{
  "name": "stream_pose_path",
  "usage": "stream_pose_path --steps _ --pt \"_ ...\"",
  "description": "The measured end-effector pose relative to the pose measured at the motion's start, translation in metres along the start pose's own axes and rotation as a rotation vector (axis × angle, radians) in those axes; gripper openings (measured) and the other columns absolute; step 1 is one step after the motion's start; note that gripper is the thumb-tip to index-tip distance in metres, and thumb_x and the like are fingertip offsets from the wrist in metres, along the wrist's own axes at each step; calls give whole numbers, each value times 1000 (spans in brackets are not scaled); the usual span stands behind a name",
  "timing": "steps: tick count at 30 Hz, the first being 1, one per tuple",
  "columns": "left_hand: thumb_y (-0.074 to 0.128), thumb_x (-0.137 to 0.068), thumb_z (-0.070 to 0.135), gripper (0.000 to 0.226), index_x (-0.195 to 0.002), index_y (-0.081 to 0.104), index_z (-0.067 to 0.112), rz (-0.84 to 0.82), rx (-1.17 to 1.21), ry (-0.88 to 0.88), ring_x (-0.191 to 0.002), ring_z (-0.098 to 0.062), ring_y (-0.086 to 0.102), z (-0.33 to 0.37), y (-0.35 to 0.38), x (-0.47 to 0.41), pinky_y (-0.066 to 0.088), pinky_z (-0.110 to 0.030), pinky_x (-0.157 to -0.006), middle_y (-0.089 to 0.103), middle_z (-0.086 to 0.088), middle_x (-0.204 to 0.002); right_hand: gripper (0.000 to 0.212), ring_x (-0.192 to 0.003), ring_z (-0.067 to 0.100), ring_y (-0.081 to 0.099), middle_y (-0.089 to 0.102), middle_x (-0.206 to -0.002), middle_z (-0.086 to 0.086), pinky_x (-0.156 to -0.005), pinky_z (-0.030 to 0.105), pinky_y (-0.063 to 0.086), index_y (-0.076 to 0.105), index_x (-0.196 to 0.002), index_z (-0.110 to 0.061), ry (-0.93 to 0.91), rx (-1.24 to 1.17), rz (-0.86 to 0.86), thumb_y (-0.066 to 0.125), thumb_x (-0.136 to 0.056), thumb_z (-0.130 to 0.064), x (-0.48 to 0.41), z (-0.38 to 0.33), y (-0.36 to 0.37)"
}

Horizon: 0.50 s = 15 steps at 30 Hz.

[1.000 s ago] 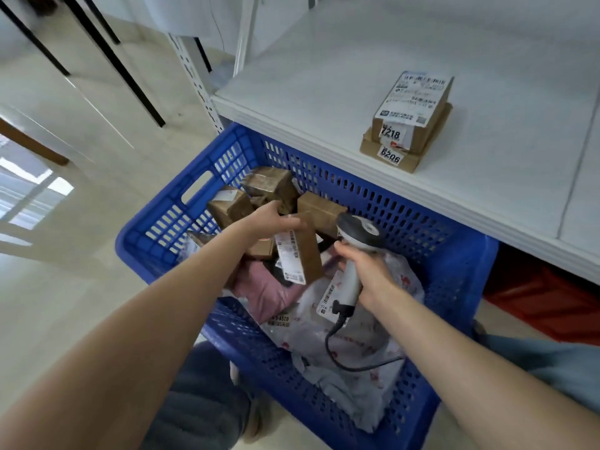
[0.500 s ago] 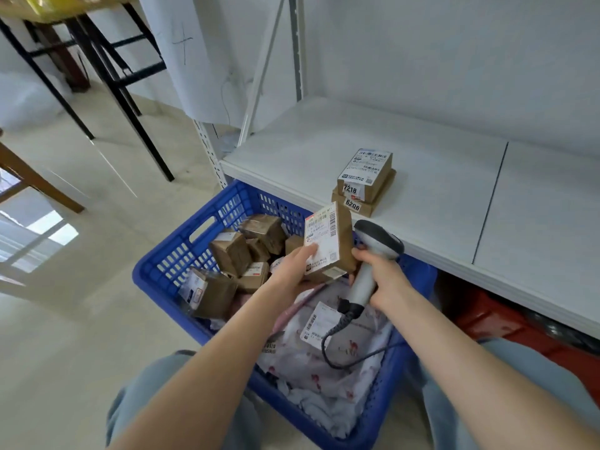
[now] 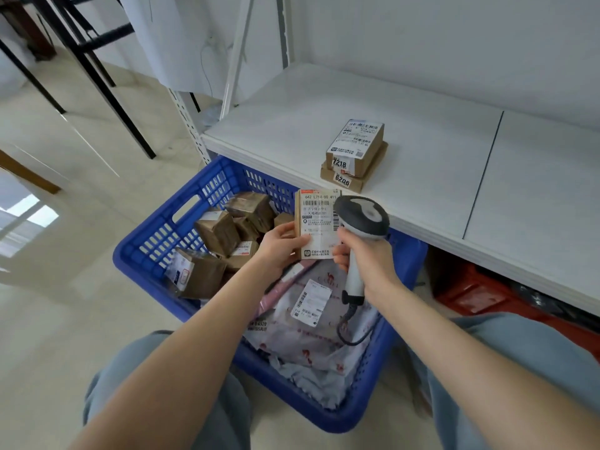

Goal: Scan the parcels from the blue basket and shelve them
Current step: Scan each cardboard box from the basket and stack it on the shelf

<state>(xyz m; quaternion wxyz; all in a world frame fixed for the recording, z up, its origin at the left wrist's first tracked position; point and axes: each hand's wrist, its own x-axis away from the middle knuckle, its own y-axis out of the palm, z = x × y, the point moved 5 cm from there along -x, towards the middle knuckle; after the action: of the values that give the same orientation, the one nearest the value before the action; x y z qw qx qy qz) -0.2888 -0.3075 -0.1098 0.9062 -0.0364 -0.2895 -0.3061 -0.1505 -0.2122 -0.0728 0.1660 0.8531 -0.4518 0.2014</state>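
My left hand (image 3: 280,245) grips a small brown parcel (image 3: 316,222) upright above the blue basket (image 3: 152,241), its white label facing me. My right hand (image 3: 363,258) grips the handle of a grey barcode scanner (image 3: 362,216), whose head sits right beside the parcel's label. Inside the basket lie several brown boxes (image 3: 217,233) at the left and grey and pink plastic mailer bags (image 3: 311,323) at the right. Two labelled boxes (image 3: 355,154), marked 7218 and 6206, are stacked on the white shelf (image 3: 422,177).
The basket stands on the pale floor, partly under the shelf's front edge. A red crate (image 3: 470,293) sits under the shelf at the right. Black table legs (image 3: 107,79) and a wooden leg stand at the left. My knees flank the basket.
My left hand has lifted the small parcel out of the basket and turned its label upward. The scanner has come up beside it. My view has risen toward the shelf.
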Motion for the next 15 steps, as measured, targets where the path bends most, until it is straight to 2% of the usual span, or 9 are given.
stream_pose_path --steps 4,7,15 --pt "66 -84 -5 48 -129 52 6 37 -101 10 -89 -22 65 -9 -4 -7 56 -37 -80 66 -7 -100 18 -48 11 59 64 -53 1 -54 26 50 68 -72 -8 -61 125 4 70 -85 -20 15 12 4" --pt "66 -83 -5 48 -128 52 5 76 -138 16 -94 -24 63 -11 -7 -9 53 -43 -91 65 -9 -104 17 -46 10 59 63 -51 1 -55 27 50 68 -71 -8 -66 174 -2 70 -83 -20 21 18 6" --pt "67 -84 -4 47 -128 51 6 131 -137 -15 -94 -24 63 -16 -12 -12 53 -43 -90 66 -13 -113 23 -44 10 57 60 -46 -1 -51 24 48 66 -64 -10 -83 222 -30 69 -84 -19 32 22 9"
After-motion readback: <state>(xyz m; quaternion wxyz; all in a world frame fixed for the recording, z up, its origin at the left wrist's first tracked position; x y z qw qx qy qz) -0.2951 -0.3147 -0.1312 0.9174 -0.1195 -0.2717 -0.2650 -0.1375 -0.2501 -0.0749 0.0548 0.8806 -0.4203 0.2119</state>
